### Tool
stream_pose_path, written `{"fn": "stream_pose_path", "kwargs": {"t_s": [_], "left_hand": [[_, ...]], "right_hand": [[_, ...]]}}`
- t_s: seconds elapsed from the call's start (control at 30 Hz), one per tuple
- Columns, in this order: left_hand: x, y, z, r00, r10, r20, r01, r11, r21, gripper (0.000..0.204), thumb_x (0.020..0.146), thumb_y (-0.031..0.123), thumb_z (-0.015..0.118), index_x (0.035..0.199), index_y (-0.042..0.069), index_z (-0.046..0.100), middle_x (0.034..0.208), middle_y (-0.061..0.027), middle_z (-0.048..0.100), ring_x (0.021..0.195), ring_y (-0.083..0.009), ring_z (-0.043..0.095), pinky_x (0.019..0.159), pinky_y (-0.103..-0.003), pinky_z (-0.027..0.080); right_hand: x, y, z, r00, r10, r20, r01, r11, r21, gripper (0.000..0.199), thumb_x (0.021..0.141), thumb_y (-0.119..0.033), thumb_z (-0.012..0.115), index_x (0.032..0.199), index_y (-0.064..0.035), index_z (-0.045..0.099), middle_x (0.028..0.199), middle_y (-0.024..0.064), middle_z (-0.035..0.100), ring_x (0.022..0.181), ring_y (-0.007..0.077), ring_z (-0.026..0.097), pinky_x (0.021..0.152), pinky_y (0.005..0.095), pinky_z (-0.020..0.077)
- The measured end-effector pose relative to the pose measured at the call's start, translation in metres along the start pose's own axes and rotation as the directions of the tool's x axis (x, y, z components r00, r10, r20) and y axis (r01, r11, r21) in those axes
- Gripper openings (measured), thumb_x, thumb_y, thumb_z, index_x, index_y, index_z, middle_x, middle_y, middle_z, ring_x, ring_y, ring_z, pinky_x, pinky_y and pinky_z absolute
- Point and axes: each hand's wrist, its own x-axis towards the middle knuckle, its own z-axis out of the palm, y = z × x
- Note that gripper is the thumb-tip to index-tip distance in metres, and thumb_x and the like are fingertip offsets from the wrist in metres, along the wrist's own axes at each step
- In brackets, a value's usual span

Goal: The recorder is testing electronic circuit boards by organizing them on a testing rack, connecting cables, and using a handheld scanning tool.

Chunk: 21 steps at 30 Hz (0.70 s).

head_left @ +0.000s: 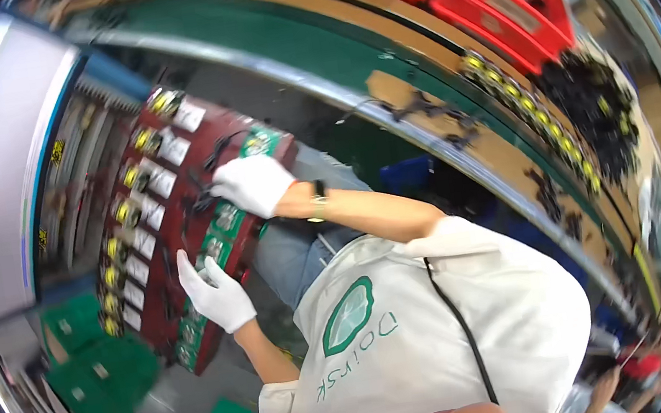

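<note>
The person is mid-way through handling the dark red fixture tray [180,219] held across the lap. The gloved left hand [219,294] lies open against its near edge, and the gloved right hand [253,183] curls over its far edge beside 1 green circuit board [224,221]. The next move likely needs a steady 2-handed grip.

White gloves [253,183], wristwatch [318,202] — pale tee, seemingly green-printed

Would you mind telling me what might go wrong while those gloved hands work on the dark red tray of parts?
1. The tray seems to rest tilted on the lap, so it might slide off or shed its yellow parts.
2. The left hand touches only the tray's near edge, which may steady it poorly.
3. The right hand is among loose black pieces; the gloves could snag or knock them.
</note>
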Motion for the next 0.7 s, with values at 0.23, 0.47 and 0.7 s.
{"fn": "stream_pose_path", "kwargs": {"t_s": [0.23,0.47,0.7], "left_hand": [[0.036,-0.022,0.024,0.941,-0.311,0.132,0.335,0.91,-0.243,0.021,0.102,0.006,0.06,0.116,0.001,0.075,0.088,-0.0074,0.076,0.06,-0.0128,0.058,0.057,-0.026,0.047],[0.047,0.008,0.01,0.897,-0.443,0.009,0.387,0.774,-0.501,0.018,0.098,0.006,0.064,0.111,0.001,0.075,0.087,-0.0065,0.077,0.064,-0.0134,0.062,0.061,-0.026,0.05],[0.058,0.019,0.035,0.981,-0.12,0.151,0.139,0.983,-0.12,0.015,0.097,0.009,0.07,0.108,0.0,0.074,0.087,-0.0072,0.076,0.061,-0.0119,0.062,0.056,-0.024,0.049]], "right_hand": [[0.018,-0.028,-0.044,0.91,-0.148,-0.387,0.122,0.988,-0.091,0.011,0.095,-0.021,0.068,0.095,-0.0109,0.074,0.088,0.0088,0.071,0.072,0.03,0.068,0.065,0.0384,0.0526],[0.028,0.028,-0.065,0.924,0.133,-0.359,-0.139,0.99,0.008,0.016,0.092,-0.025,0.073,0.097,-0.0091,0.073,0.09,0.0089,0.071,0.078,0.0323,0.068,0.07,0.0392,0.054],[0.024,0.06,-0.042,0.987,0.02,-0.16,-0.034,0.996,-0.081,0.016,0.091,-0.024,0.073,0.093,-0.0082,0.071,0.086,0.0088,0.068,0.073,0.0327,0.065,0.069,0.0402,0.0528]]}}
